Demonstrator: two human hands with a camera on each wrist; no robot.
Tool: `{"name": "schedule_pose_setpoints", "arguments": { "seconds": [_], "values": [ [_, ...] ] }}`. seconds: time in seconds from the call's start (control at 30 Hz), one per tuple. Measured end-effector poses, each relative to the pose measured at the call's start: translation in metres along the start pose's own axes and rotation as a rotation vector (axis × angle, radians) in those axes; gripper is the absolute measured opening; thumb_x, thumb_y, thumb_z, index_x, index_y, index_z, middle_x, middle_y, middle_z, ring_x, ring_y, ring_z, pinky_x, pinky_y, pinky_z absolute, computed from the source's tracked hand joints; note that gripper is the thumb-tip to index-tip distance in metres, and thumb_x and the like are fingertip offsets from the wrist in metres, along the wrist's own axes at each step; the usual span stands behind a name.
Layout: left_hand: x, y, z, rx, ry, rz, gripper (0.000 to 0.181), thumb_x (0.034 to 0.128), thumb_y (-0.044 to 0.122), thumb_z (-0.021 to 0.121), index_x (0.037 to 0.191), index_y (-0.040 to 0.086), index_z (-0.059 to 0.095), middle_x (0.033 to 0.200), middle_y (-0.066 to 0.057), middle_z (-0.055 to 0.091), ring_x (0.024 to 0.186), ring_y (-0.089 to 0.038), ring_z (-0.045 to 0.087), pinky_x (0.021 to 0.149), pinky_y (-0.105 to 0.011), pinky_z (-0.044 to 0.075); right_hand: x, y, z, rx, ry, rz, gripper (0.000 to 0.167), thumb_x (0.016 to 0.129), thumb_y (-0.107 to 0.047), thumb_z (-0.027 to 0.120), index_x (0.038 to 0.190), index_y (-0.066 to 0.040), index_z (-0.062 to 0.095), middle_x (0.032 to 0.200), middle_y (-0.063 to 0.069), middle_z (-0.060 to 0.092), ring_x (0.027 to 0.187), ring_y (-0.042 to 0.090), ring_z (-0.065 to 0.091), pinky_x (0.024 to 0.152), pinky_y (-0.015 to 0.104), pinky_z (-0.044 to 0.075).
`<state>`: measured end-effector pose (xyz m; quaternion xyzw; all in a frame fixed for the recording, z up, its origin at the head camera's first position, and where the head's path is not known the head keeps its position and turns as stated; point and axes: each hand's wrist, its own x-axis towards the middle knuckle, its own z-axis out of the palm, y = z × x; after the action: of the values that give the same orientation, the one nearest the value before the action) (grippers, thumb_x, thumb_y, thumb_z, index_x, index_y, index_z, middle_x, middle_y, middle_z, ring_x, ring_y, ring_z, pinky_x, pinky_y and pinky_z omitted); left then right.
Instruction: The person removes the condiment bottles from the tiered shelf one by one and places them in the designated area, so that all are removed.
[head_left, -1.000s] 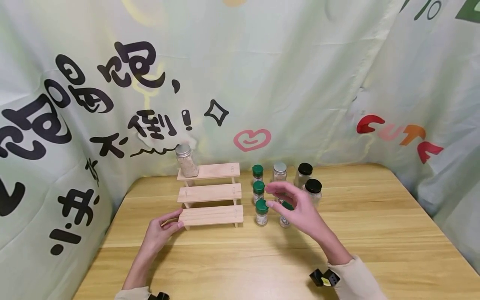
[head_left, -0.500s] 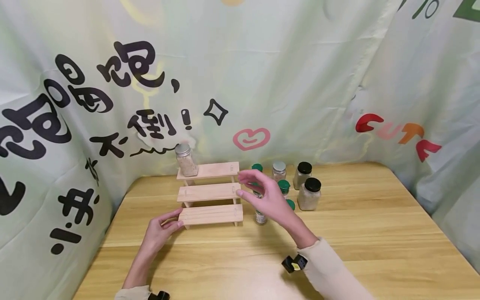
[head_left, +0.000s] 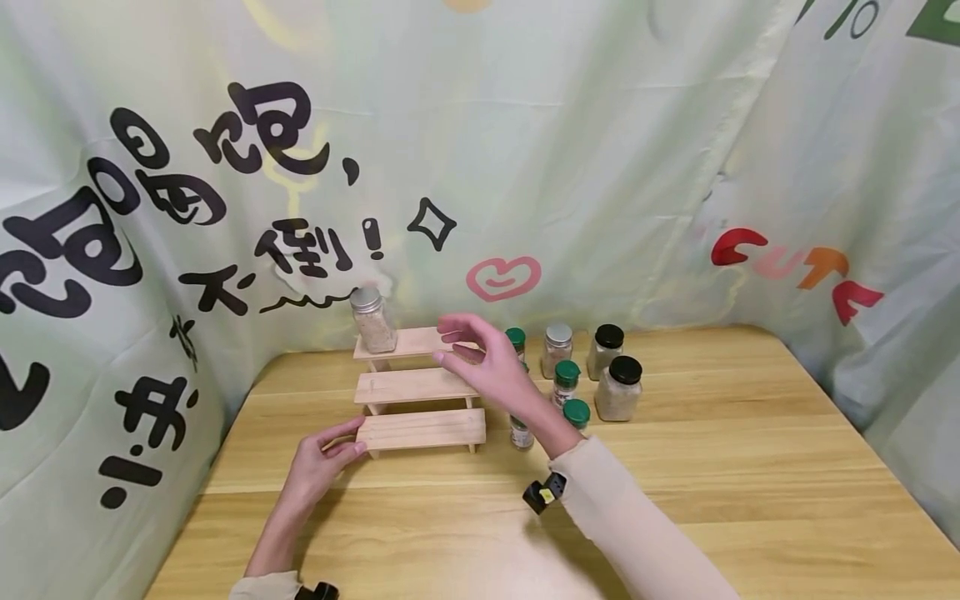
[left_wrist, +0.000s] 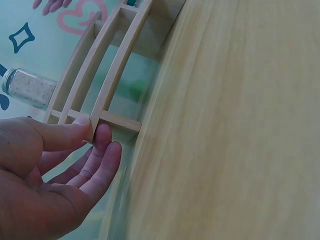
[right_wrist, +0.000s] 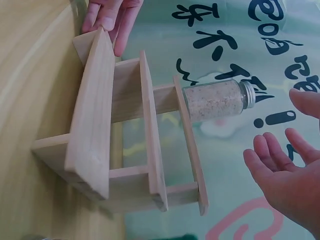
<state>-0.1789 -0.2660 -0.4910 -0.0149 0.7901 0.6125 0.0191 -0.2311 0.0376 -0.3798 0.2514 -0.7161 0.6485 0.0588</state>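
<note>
A three-tier wooden shelf rack (head_left: 420,430) stands on the table. My left hand (head_left: 318,465) pinches the left end of its lowest tier; in the left wrist view the thumb (left_wrist: 70,131) lies on top and fingertips reach below the board. On the top tier's left end stands a glass jar (head_left: 373,325) of pale pinkish grains with a silver lid. Over the right part of the upper tiers hovers my right hand (head_left: 491,362), fingers loosely bent and apart, holding nothing. The right wrist view shows it spaced away from the jar (right_wrist: 212,100).
Right of the rack stand several small green-capped spice bottles (head_left: 566,379), some partly behind the right forearm. Beside them are a silver-lidded jar (head_left: 557,346) and two black-lidded jars (head_left: 620,392). A printed curtain (head_left: 600,167) hangs behind the wooden table (head_left: 750,467).
My right hand has moved left from over the spice bottles to above the rack's right side, uncovering the black-lidded jars. My left hand, the rack and the jar on it stay put.
</note>
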Motion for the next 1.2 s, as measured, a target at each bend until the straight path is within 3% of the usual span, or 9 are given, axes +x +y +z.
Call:
{"name": "schedule_pose_setpoints", "arguments": {
  "seconds": [0.4, 0.73, 0.93, 1.2],
  "values": [
    [-0.002, 0.001, -0.001, 0.018, 0.0, -0.019, 0.045, 0.0954, -0.002, 0.07, 0.139, -0.006, 0.059, 0.144, -0.025, 0.056, 0.104, -0.01, 0.069, 0.085, -0.024, 0.059, 0.042, -0.01, 0.027, 0.031, -0.025, 0.028, 0.05, 0.094, -0.013, 0.076, 0.14, -0.002, 0.057, 0.133, 0.01, 0.062, 0.123, 0.031, 0.059, 0.109, 0.048, 0.048],
    [0.001, 0.0, 0.0, 0.028, 0.008, -0.01, 0.044, 0.0948, -0.004, 0.07, 0.138, -0.005, 0.061, 0.141, -0.025, 0.058, 0.103, -0.011, 0.069, 0.084, -0.022, 0.059, 0.068, -0.007, 0.045, -0.025, -0.018, 0.075, 0.052, 0.093, -0.015, 0.078, 0.139, -0.004, 0.057, 0.136, 0.013, 0.062, 0.126, 0.031, 0.057, 0.109, 0.046, 0.048],
    [0.002, -0.001, -0.001, 0.003, 0.007, 0.022, 0.044, 0.0934, -0.004, 0.072, 0.136, -0.007, 0.062, 0.139, -0.026, 0.059, 0.106, -0.02, 0.071, 0.083, -0.023, 0.059, 0.081, 0.0, 0.058, -0.064, -0.007, 0.081, 0.057, 0.092, -0.015, 0.079, 0.142, -0.006, 0.055, 0.141, 0.012, 0.059, 0.129, 0.032, 0.054, 0.109, 0.045, 0.048],
    [0.001, -0.002, 0.0, -0.024, 0.001, 0.013, 0.045, 0.0933, -0.006, 0.071, 0.137, -0.009, 0.06, 0.141, -0.028, 0.057, 0.108, -0.024, 0.07, 0.084, -0.025, 0.06, 0.091, 0.0, 0.071, -0.076, -0.015, 0.125, 0.063, 0.089, -0.019, 0.082, 0.145, -0.009, 0.054, 0.141, 0.01, 0.059, 0.128, 0.034, 0.057, 0.107, 0.045, 0.049]
  ]
}}
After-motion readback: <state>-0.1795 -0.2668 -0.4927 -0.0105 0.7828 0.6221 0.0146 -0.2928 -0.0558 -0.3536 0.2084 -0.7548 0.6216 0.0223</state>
